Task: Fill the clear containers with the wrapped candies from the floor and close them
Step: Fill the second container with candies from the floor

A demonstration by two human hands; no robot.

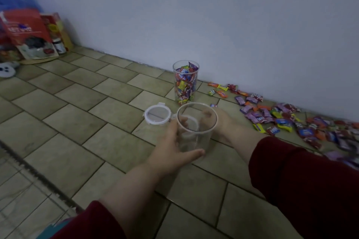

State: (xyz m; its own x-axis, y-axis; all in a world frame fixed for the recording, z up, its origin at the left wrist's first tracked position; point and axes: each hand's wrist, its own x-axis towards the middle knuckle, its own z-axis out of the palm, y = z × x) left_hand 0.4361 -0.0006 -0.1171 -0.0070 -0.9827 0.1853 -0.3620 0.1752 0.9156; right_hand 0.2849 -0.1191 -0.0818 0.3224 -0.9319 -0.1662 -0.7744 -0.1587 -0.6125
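Both hands are wrapping around an empty clear container point(196, 128) — the left hand point(172, 147) is curling round its near side with the thumb laid across the front, and the right hand point(219, 120) is cupping the far side, fingers showing through the plastic. Whether the container is resting on the tiled floor point(77, 122) or hovering just above it is not clear. Its white-rimmed lid point(157, 113) is lying flat just to the left, touching or nearly so. Behind, by the wall, a second container point(186, 82) is standing upright, packed with candies and still lidless. Loose wrapped candies point(291, 118) are spreading along the wall to the right. Filling looks to be the step beginning — next, one hand would probably need to let go and reach right for the pile.
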